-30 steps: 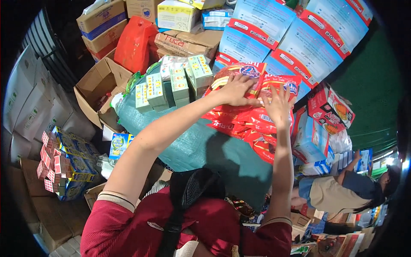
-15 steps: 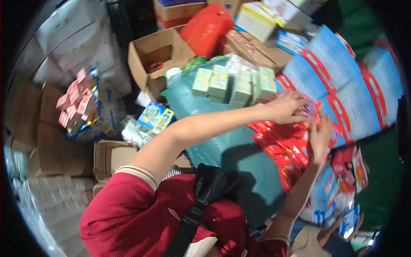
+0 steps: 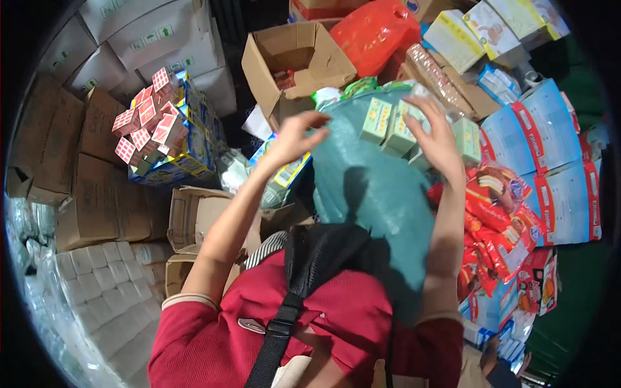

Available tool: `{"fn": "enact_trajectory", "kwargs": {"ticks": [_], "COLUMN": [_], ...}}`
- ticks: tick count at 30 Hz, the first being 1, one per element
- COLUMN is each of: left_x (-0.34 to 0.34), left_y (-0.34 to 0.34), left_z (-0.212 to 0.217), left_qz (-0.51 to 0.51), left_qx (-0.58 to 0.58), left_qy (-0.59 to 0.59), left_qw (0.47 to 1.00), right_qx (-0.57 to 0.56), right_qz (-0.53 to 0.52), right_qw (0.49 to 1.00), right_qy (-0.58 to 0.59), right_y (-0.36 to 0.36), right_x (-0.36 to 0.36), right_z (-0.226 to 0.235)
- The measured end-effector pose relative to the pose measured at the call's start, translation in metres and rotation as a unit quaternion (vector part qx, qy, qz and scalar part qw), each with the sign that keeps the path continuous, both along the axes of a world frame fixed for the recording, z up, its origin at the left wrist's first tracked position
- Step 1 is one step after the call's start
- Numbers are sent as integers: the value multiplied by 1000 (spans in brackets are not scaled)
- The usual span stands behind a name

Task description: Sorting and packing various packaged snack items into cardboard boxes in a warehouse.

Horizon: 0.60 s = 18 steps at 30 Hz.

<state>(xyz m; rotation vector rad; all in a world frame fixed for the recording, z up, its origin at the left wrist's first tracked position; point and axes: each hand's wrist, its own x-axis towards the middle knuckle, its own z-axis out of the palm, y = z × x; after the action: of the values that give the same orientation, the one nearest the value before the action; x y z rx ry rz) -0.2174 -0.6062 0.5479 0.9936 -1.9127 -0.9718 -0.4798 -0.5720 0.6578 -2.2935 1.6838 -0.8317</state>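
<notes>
My left hand (image 3: 299,137) is raised over the left side of a bulging teal sack (image 3: 336,169), fingers apart with nothing in them. Spread fingers on my right hand (image 3: 435,132) reach over a row of small pale green boxes (image 3: 375,120) standing on the sack. The hand partly hides some of them, and whether it touches one is unclear. Shiny red snack packets (image 3: 498,200) lie in a heap to the right of my right forearm. Beneath my left hand, a blue and yellow packet (image 3: 292,173) is partly covered.
An open cardboard box (image 3: 278,55) and a red plastic bag (image 3: 375,35) stand beyond the sack. At left, a blue and yellow carton (image 3: 187,152) bears several red-checked small boxes (image 3: 147,113). Blue and white packs (image 3: 566,200) line the right. White cartons (image 3: 152,39) are stacked far left.
Both hands have left the red packets. My left hand has swung left across the sack, and my right has moved left to the green boxes. The view has shifted too.
</notes>
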Motion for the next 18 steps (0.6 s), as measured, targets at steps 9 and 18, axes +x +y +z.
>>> {"fn": "enact_trajectory", "kwargs": {"ticks": [9,18], "left_x": [193,218], "left_y": [6,-4], "left_z": [-115,-134], "left_qz": [310,260], "left_qx": [142,205], "left_qy": [78,95], "left_qw": [937,939], "right_qx": [65,142], "right_qz": [107,188], "right_qw": [992,971], "right_qy": [24,43], "right_y": [-86,-170], "right_x": [130,190], "right_z": [-60,-80]}}
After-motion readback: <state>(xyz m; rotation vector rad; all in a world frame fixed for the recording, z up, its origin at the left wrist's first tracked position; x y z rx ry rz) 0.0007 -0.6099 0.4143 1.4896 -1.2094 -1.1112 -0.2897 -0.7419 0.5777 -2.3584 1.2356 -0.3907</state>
